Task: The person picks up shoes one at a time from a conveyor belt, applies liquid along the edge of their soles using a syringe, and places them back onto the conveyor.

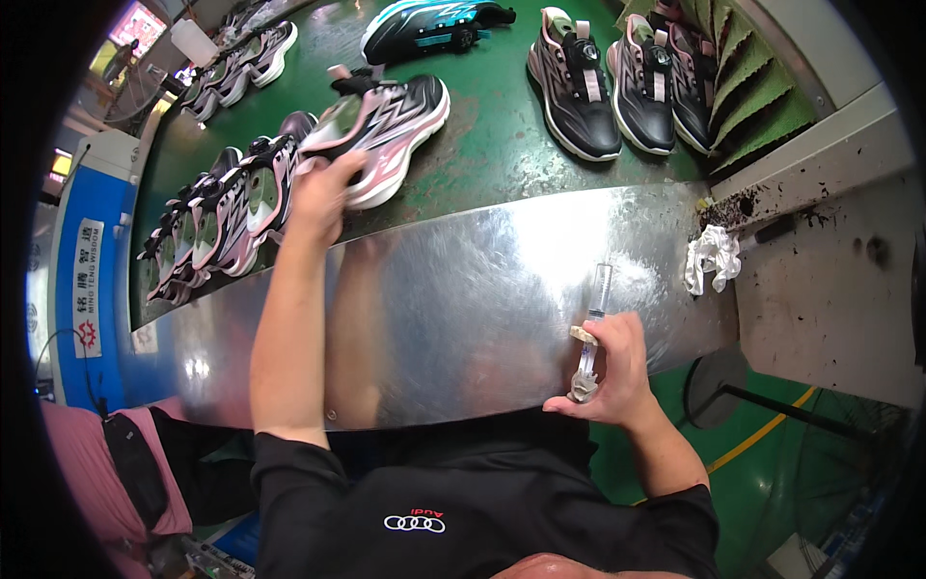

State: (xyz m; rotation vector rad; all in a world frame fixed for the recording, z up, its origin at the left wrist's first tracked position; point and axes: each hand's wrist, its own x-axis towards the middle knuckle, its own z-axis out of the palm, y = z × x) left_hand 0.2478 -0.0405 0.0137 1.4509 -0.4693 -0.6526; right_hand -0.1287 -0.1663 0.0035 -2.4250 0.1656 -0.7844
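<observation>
My left hand point(323, 196), slightly blurred, is closed on a black and pink sneaker point(391, 121) at the end nearest me. The shoe lies tilted over the green worktop, its white and pink sole edge turned to the right. A clear syringe point(602, 289) is in my right hand point(622, 372), above the metal front strip, with its tip pointing away from me. Whitish residue cakes its plunger end, by my thumb. Just left of my left hand is a row of similar sneakers point(227, 212), leaning against one another.
Several black sneakers point(579, 92) stand at the far right, beside stacked green sheets point(757, 87). A blue and black shoe point(434, 29) lies at the back. Crumpled white tissue point(712, 261) sits by the right wall. A person in pink point(82, 463) is at the lower left.
</observation>
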